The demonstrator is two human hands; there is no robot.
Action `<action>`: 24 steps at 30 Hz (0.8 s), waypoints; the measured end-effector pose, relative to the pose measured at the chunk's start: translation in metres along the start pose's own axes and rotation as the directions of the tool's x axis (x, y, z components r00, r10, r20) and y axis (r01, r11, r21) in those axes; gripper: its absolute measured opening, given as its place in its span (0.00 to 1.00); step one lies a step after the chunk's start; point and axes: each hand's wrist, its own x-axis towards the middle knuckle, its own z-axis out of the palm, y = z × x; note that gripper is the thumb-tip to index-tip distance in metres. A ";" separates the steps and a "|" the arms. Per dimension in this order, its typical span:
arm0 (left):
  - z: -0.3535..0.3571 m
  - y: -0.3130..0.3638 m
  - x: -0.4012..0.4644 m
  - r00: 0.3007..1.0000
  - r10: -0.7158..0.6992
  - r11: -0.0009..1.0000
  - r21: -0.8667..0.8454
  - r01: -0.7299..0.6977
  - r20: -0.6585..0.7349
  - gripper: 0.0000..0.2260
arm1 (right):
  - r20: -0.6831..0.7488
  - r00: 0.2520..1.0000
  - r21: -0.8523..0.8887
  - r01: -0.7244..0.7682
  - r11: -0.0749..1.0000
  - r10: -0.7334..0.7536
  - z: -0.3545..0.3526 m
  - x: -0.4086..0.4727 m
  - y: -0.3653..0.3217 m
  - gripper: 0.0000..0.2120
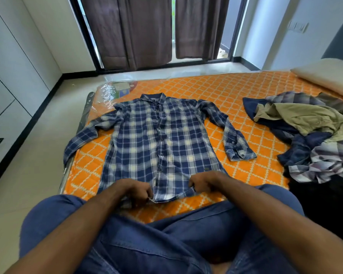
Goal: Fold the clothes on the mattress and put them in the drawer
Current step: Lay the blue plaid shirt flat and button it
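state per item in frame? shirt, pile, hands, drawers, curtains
plaid shirt: spread flat, buttoned, sleeves out, unfolded
left hand: pinching shirt hem
right hand: pinching shirt hem
clothes pile: crumpled, unfolded
drawers: closed
curtains: drawn, gap in the middle
pillow: lying on mattress

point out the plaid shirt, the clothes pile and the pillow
plaid shirt [158, 139]: head view, middle of its front
clothes pile [305, 119]: head view, khaki garment on top
pillow [329, 76]: head view, its top face
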 end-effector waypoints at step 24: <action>-0.075 -0.031 0.092 0.620 0.011 1.000 0.024 0.012 -0.784 0.12 | -0.642 0.763 0.091 0.169 0.981 -0.072 -0.077 0.101 -0.028 0.08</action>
